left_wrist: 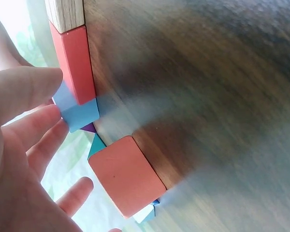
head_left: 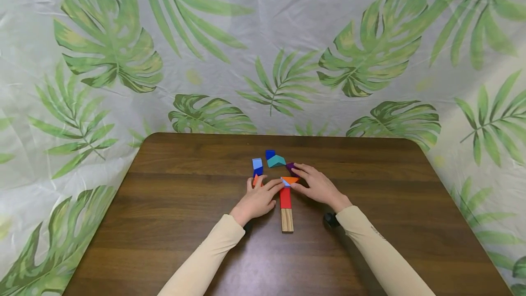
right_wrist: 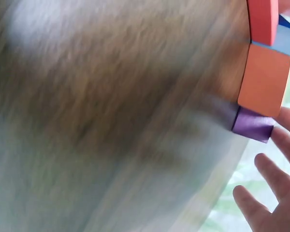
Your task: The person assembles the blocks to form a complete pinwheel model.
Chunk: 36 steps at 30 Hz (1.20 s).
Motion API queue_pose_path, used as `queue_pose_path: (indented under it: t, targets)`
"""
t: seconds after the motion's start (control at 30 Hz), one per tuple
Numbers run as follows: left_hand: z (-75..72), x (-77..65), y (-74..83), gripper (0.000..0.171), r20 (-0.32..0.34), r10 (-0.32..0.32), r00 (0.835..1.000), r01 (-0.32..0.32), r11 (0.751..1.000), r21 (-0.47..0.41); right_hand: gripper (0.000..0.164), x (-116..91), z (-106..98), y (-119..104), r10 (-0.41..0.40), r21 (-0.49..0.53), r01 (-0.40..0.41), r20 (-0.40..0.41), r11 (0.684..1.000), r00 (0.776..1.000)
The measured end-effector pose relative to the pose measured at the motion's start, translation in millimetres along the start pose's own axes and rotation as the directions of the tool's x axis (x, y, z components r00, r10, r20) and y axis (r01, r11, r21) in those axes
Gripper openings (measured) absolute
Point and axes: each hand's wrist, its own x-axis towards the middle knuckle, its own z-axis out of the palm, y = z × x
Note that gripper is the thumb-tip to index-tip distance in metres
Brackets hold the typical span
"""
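Light-blue triangular wooden block (left_wrist: 79, 113), orange triangular wooden block (right_wrist: 266, 79) at 12 o'clock of red rectangular wooden block (head_left: 285, 198), on bench (head_left: 144, 250) | looks best nudged flush: light, even pressure; keep red put | left hand (head_left: 255, 203), forearm at 7 o'clock: fingers spread, touching blue | right hand (head_left: 318, 188), forearm at 5: fingers spread beside orange

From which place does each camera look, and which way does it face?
Head: worn on the head, facing forward and down at the table; left hand, right hand and sleeves show.
Left wrist: worn there, facing the light-blue block; left fingers show.
Right wrist: worn there, facing the purple block; right fingers show.
Both wrist views share the red block.
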Motion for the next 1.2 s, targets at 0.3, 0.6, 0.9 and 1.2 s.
queue_pose_path:
  t: [0.3, 0.6, 0.9, 1.2]
  targets:
    - [-1.6, 0.3, 1.6, 0.053, 0.0, 0.003, 1.0, -0.003, 1.0, -0.012, 0.063, -11, -8, 16, 0.034, -0.028, -0.035, -0.008, 0.999, 0.999]
    - [-2.9, 0.0, 1.6, 0.052, -0.013, 0.01, 1.0, -0.01, 1.0, -0.014, 0.059, -19, -10, 20, 0.027, -0.037, -0.029, -0.054, 0.999, 0.998]
    - [-4.9, -1.3, 2.3, 0.05, -0.013, 0.012, 1.0, -0.012, 0.999, -0.03, 0.054, -22, 2, -7, -0.085, 0.001, 0.085, -0.045, 0.996, 0.995]
    - [-2.3, -1.6, 0.8, 0.052, -0.023, 0.016, 1.0, -0.017, 0.999, -0.039, 0.052, -27, 8, -18, -0.142, -0.045, 0.141, -0.014, 0.989, 0.99]
